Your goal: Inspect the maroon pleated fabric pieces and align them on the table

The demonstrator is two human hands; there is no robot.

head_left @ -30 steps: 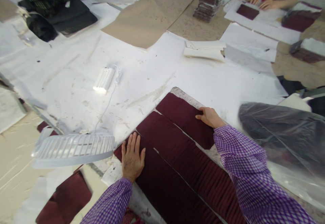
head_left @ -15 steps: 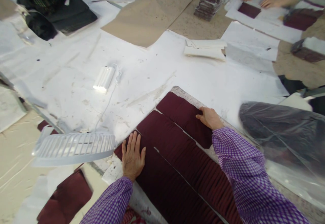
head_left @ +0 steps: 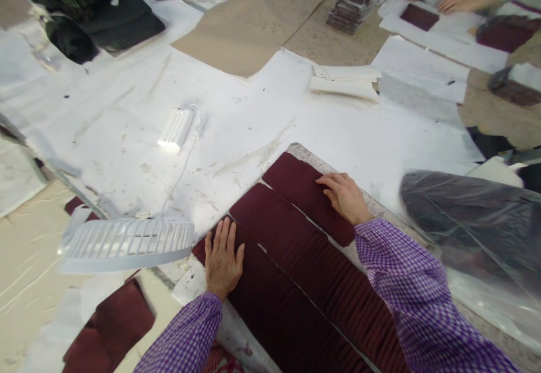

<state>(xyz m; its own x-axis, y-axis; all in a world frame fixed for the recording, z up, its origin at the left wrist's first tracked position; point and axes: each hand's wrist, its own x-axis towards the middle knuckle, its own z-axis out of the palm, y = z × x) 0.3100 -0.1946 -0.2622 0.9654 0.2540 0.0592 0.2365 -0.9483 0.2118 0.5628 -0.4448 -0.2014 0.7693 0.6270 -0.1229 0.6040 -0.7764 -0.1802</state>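
Dark maroon fabric pieces [head_left: 291, 243] lie overlapping in three long rows on a board [head_left: 306, 153]. My left hand [head_left: 224, 260] rests flat on the far end of the left row, fingers stretched out and holding nothing. Over the shorter right row [head_left: 302, 184] is my right hand [head_left: 346, 197]. Its fingers are extended and slightly bent, with the tips at the fabric, and I see nothing gripped in them. The palm hides part of that row.
A white fan [head_left: 127, 243] stands left of my left hand. Beyond are a white battery-like box [head_left: 175, 131] with a cord and folded cream card [head_left: 344, 83]. A plastic-wrapped dark bundle [head_left: 473, 226] lies at right. A co-worker's hands [head_left: 450, 2] are at the far right.
My right hand has slid slightly left along the short row, and its fingers have gone from bent in to more stretched out. My left hand stays in place on the fabric.
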